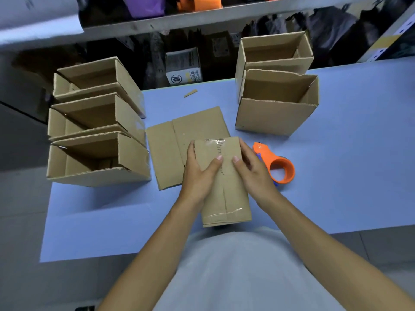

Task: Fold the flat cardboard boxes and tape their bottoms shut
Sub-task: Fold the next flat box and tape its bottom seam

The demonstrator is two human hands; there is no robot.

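Observation:
A folded cardboard box [226, 196] stands bottom-up in front of me, clear tape running along its centre seam and over both ends. My left hand [198, 173] grips its left side, thumb pressed on the taped seam. My right hand [251, 169] holds the right side, thumb also on top. Behind it a flat cardboard box [170, 149] lies on the blue table [336, 176]. An orange tape dispenser [278, 164] lies just right of my right hand.
Three open folded boxes [98, 140] stand in a row at the left table edge. Two more open boxes [278, 102] stand at the back right. A small cardboard scrap [190, 93] lies near the far edge. Shelving with dark goods rises behind.

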